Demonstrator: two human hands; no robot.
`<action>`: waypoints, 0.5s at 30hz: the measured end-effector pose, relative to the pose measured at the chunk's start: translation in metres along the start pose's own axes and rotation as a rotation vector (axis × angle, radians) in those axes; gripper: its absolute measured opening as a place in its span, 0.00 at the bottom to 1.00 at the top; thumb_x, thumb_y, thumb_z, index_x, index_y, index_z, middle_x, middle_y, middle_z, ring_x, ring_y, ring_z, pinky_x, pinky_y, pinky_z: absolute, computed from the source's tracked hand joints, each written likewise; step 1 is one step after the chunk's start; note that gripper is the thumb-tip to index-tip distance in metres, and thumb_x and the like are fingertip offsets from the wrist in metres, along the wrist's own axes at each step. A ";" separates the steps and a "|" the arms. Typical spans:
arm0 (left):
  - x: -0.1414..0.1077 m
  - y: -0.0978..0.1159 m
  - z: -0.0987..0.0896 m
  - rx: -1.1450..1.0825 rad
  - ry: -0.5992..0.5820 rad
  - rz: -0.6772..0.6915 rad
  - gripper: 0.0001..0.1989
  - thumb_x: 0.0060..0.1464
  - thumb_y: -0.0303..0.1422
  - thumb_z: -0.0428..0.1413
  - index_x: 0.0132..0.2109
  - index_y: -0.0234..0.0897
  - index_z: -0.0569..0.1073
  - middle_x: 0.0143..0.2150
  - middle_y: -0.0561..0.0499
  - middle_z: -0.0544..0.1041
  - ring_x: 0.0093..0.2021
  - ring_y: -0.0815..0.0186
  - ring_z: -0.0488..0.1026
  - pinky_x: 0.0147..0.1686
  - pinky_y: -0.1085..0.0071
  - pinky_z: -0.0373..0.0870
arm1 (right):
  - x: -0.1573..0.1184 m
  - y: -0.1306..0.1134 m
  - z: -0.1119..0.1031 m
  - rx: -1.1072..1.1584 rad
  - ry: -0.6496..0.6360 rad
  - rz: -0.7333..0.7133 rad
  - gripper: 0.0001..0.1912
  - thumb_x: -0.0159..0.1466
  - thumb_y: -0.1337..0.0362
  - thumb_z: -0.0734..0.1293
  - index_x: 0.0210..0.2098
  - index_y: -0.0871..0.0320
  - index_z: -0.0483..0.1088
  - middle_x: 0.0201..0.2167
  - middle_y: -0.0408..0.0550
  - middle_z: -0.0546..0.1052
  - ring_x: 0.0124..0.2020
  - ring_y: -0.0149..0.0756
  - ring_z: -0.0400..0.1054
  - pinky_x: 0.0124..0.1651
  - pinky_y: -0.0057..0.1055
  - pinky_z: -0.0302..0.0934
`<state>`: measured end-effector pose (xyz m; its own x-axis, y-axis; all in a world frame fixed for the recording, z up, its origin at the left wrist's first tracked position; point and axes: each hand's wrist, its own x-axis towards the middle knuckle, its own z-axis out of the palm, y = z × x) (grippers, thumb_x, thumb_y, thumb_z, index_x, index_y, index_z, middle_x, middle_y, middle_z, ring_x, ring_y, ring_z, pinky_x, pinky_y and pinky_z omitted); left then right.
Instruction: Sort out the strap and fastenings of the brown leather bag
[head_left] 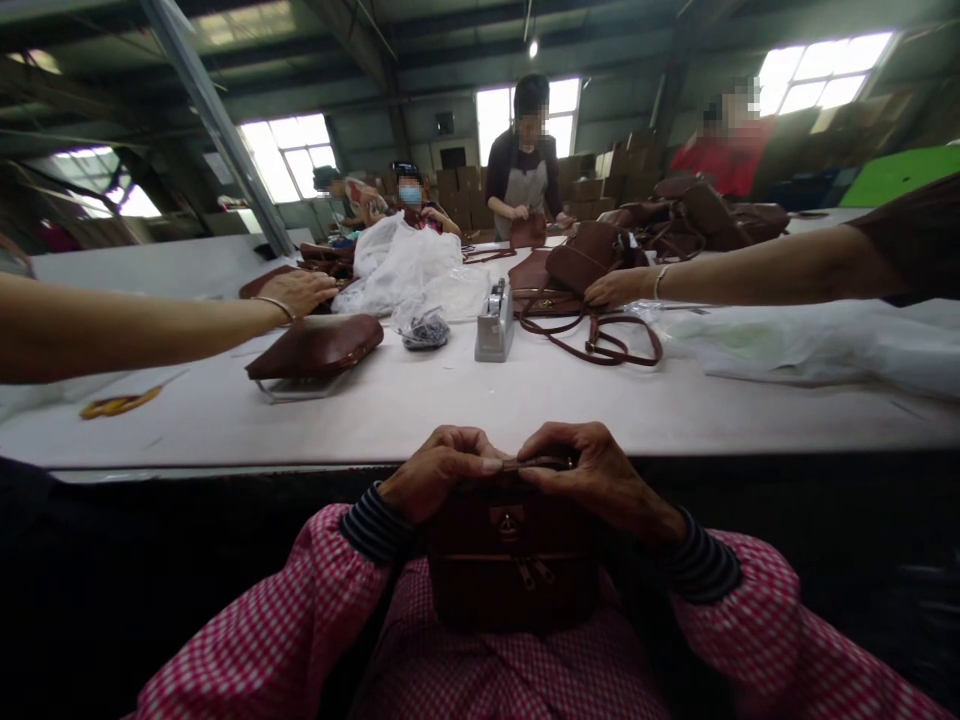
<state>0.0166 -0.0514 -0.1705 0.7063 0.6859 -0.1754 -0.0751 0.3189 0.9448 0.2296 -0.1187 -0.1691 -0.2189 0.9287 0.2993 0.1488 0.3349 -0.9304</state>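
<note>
With the lap at the clock's centre and twelve straight ahead, a boxy, dark brown, leather-like bag [514, 602] sits upright on the wearer's pink-and-white checked garment [255, 620], just below the near edge of a white, flat-topped table [420, 415]. The left hand [450, 468] pinches the bag's top edge at eleven o'clock and the right hand [600, 478] grips it at one, their fingertips close together. On the front are a metal clasp [508, 525] and, below it, a zip with two metal pulls [529, 574] (both hang near the middle).

At twelve stands a grey, block-like dispenser [493, 325]; beyond it a co-worker in a pale apron [525, 185] handles a brown piece. Between ten and eleven lies a glossy brown, rounded pouch [319, 348], with another person's braceleted hand [296, 292] just behind it. Toward eleven rises a heap of crumpled white plastic [409, 255]. At one, a second outstretched hand [619, 288] touches stacked brown bags [589, 258], a looped brown strap [611, 352] before them. Translucent sheeting [817, 345] spreads at two.
</note>
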 end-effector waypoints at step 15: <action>-0.006 -0.002 -0.008 -0.058 -0.092 0.100 0.10 0.48 0.28 0.66 0.28 0.31 0.71 0.45 0.37 0.82 0.41 0.58 0.79 0.41 0.68 0.71 | -0.007 0.006 -0.006 -0.052 0.028 0.054 0.09 0.60 0.62 0.75 0.38 0.60 0.80 0.35 0.46 0.80 0.37 0.36 0.73 0.39 0.26 0.65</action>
<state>0.0071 -0.0515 -0.1737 0.7544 0.6543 -0.0528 -0.1866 0.2908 0.9384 0.2380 -0.1227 -0.1754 -0.1822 0.9496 0.2552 0.2094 0.2911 -0.9335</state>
